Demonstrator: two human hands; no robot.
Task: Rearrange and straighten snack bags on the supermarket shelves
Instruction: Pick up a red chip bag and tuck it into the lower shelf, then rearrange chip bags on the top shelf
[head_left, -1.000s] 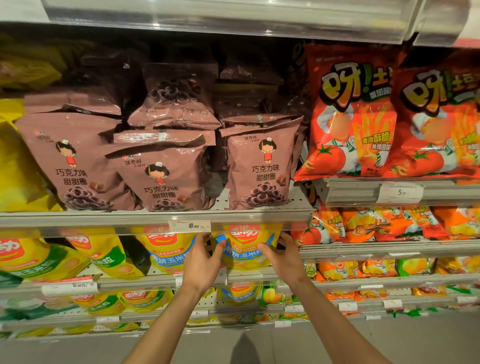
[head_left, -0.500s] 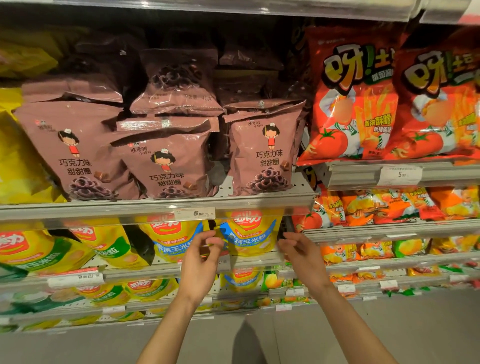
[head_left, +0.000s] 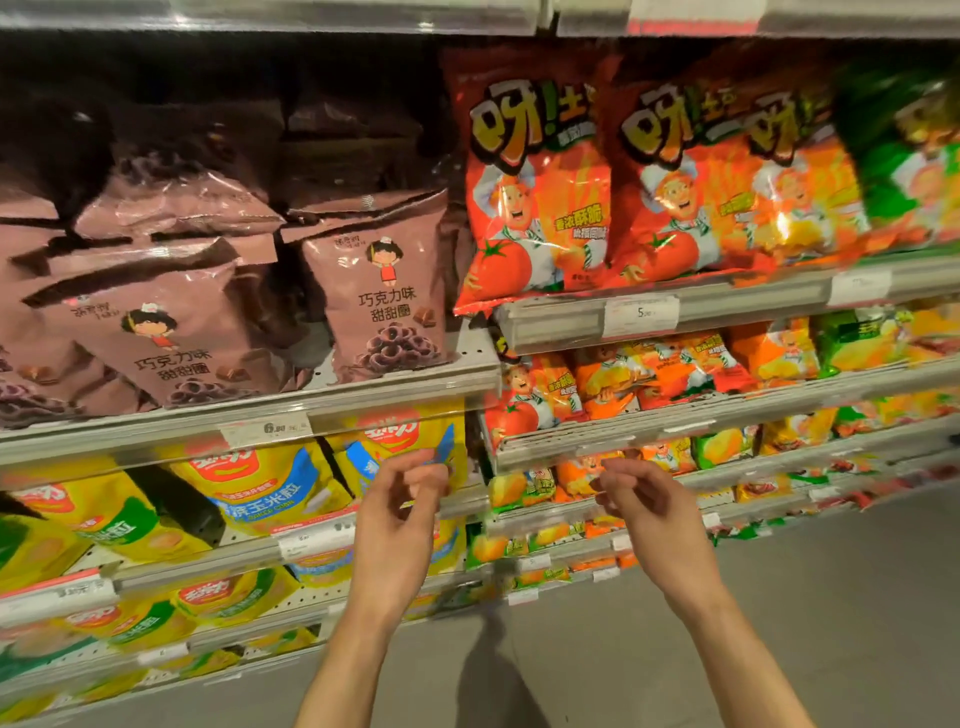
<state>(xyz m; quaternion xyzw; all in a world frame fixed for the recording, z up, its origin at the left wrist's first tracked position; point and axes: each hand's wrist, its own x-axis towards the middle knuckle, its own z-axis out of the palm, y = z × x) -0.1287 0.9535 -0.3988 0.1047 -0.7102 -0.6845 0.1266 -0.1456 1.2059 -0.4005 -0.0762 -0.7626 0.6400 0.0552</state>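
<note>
Head view: the left hand (head_left: 400, 512) and right hand (head_left: 647, 512) are held loosely curled, empty, just before the glossy yellow-and-blue corn-snack bag (head_left: 410, 441), seemingly poised for straightening.

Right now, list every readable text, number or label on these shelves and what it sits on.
"巧克力味 甜甜圈": upright brown bag, and again on the tilted brown bag to its left.
"呀!土": red tomato bag; its smaller print is only partly legible.
"6.90", roughly: price tag on the rail under the brown bags.
"5": price tag under the red bags; the rest is blurred.
Yellow corn bag: print too blurred.
Lower shelf tags: unreadable.
</note>
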